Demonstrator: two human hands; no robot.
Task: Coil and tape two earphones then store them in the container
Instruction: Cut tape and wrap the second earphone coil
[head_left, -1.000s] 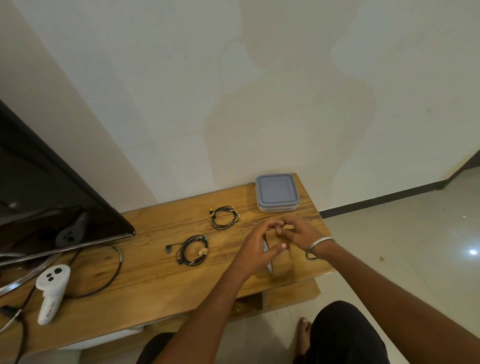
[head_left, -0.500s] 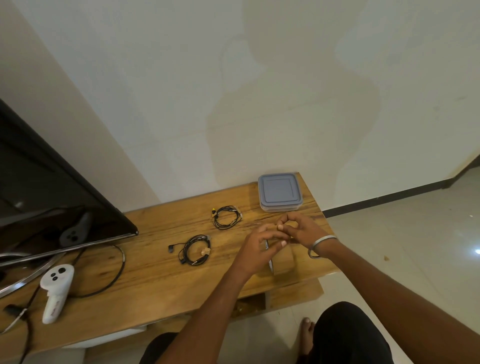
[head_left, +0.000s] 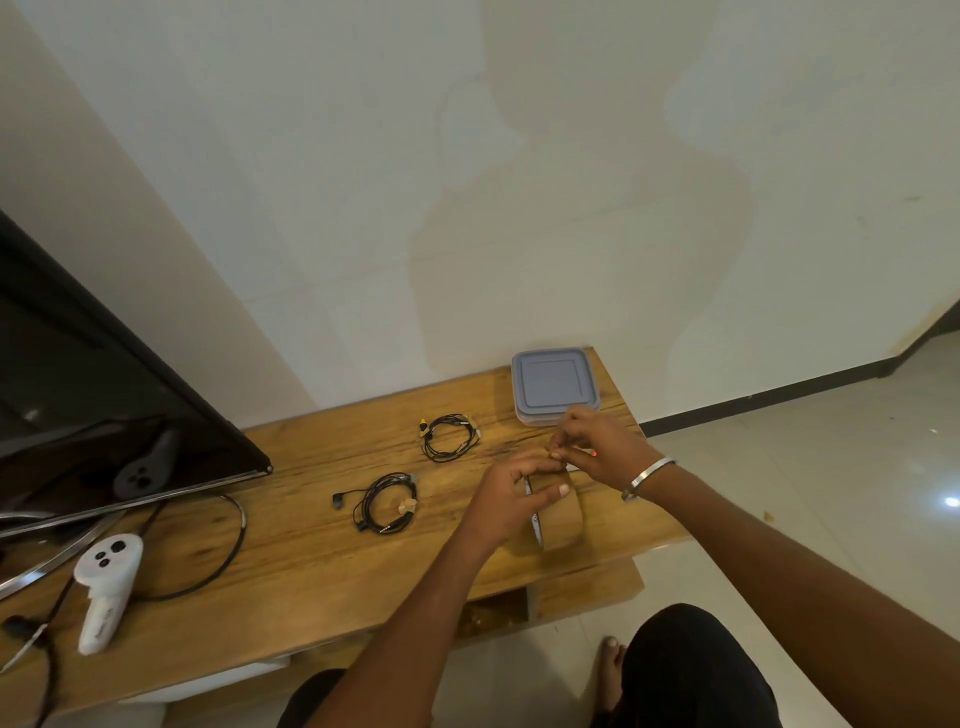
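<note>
Low wooden table (head_left: 311, 561) stood against the wall. On it: a lidded grey container (head_left: 555, 385) at the far right corner, one coiled earphone (head_left: 450, 436) left of that, and a second coil (head_left: 387, 503) nearer, with a scrap of tape on it. A tape roll (head_left: 560, 514) stood on edge near the right end. At the left lay a white controller (head_left: 106, 590), a black cable (head_left: 218, 566) and what looked like a TV (head_left: 104, 395) on a metal stand.

long wooden table with visible grain (head_left: 291, 561) against a pale plaster wall (head_left: 519, 182) | black flat screen (head_left: 93, 395) at left | white handheld controller (head_left: 106, 590) lying near front-left edge | thin black cable (head_left: 236, 545) looping beside it | glossy tiled floor (head_left: 831, 467) at right
</note>
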